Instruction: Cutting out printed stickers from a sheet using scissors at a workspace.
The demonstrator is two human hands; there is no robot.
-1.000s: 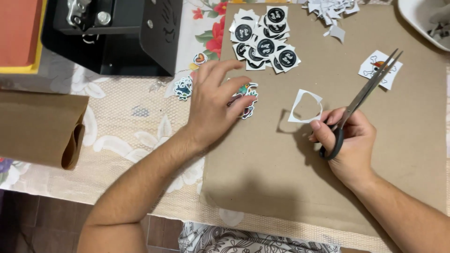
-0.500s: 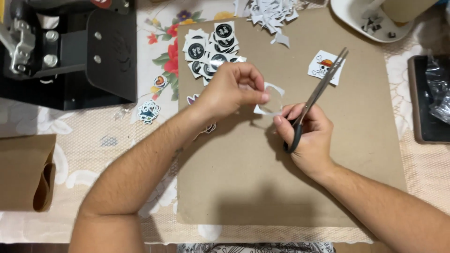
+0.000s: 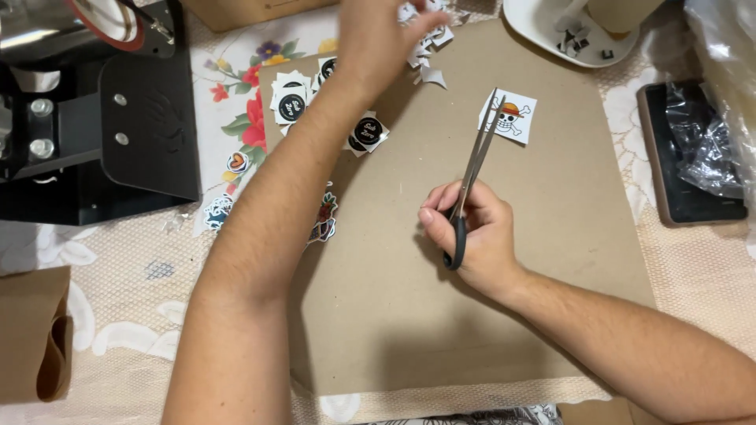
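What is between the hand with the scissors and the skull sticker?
Only the scissors' blades, running from the right hand to the skull sticker, over bare cardboard. The head view shows it.

The lower half of the brown cardboard sheet (image 3: 441,315) lies bare between the 2 forearms. At upper left, a black press machine (image 3: 102,118) blocks passage. Round stickers (image 3: 315,98) and paper scraps (image 3: 429,51) crowd the top, a black tray (image 3: 693,157) the right edge.
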